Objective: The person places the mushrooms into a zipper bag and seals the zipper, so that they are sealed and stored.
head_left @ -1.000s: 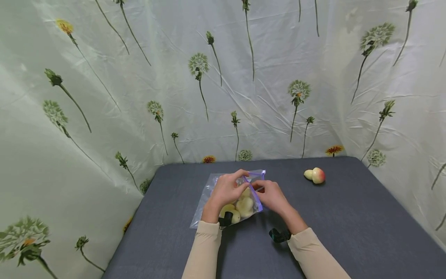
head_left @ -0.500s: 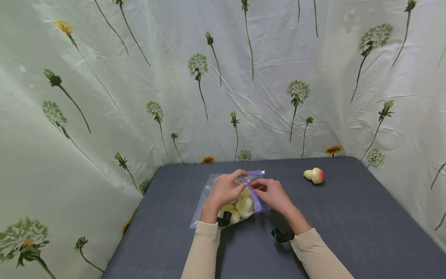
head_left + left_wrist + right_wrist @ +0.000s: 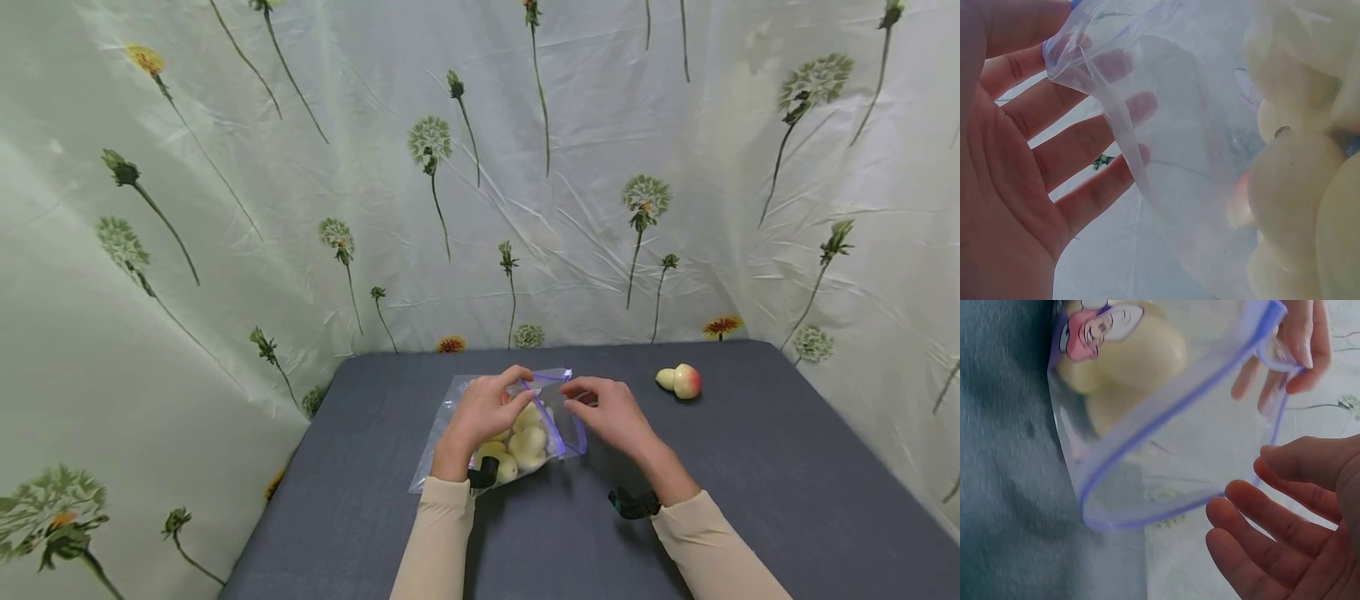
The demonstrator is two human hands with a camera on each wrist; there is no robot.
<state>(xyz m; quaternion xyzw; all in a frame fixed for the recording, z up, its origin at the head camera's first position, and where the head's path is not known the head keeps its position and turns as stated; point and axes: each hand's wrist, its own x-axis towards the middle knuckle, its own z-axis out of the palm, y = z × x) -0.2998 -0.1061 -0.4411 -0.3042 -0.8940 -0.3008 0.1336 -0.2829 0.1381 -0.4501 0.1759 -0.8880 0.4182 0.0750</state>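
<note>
A clear zip bag with a purple seal stands with its mouth spread apart, facing right. Inside lie several pale yellow, pear-shaped fruits, one dark stem spot showing in the left wrist view. My left hand pinches the upper rim of the bag between thumb and index finger; its other fingers lie behind the film. Just right of the mouth is my right hand, its fingers loosely bent and holding nothing. In the right wrist view its fingertips are close to the purple rim; contact cannot be told.
One pale yellow pear-shaped fruit with a red blush lies at the back right of the dark grey table. A white curtain printed with dandelions hangs behind and along the sides.
My right hand has let go of the bag's rim and moved right. The mouth has spread wider, its near rim now showing as a purple loop. My left hand keeps its grip.
</note>
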